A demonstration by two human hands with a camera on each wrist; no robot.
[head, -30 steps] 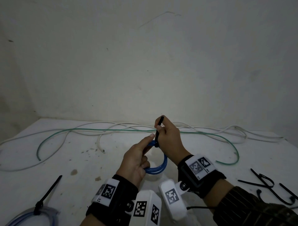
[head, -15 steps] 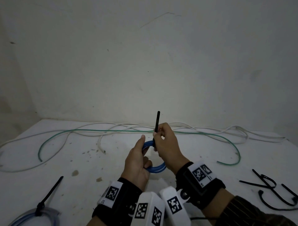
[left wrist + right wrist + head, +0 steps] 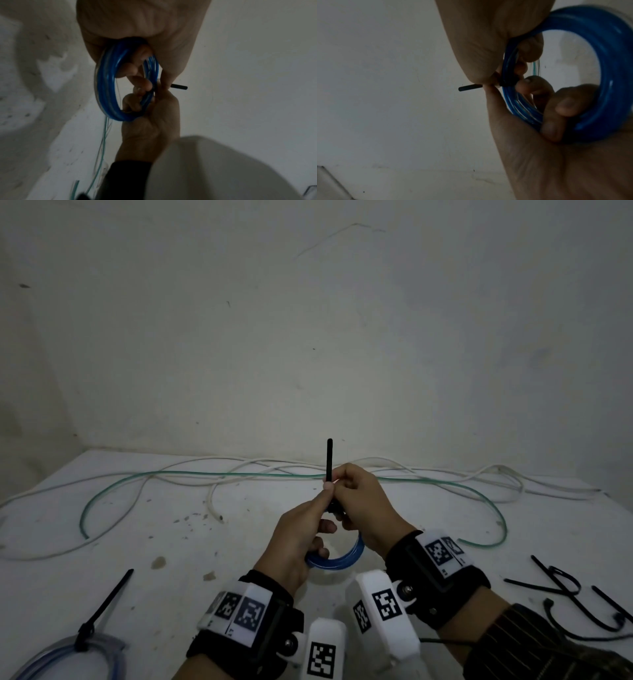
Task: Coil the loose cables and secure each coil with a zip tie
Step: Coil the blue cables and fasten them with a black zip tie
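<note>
A pale wall (image 3: 308,337) fills the upper half of the head view, and below it lies a white, speckled tabletop (image 3: 171,549). Long loose cables run across the far side of the tabletop: a white cable (image 3: 212,501) in wide loops and a green cable (image 3: 113,491) that curves down at both ends. At the near left edge lies a clear coil (image 3: 51,655) already bound by a black zip tie whose tail points up and to the right. At the near right edge lies a small heap of spare zip ties (image 3: 565,590). In the middle, raised above the tabletop, both hands meet on a blue coil (image 3: 337,559) of several turns. The left hand (image 3: 298,542) has its fingers curled through the ring and its thumb reaching up to the top of it. The right hand (image 3: 363,508) has fingers curled round the coil's far side and pinches a black zip tie (image 3: 329,460) between thumb and forefinger. The tie wraps the top of the coil, and its free tail stands straight up above the fingers. From the wrist views, the tie's band (image 3: 506,81) sits close round the blue strands, with the tail (image 3: 179,86) poking out past the fingertips.
</note>
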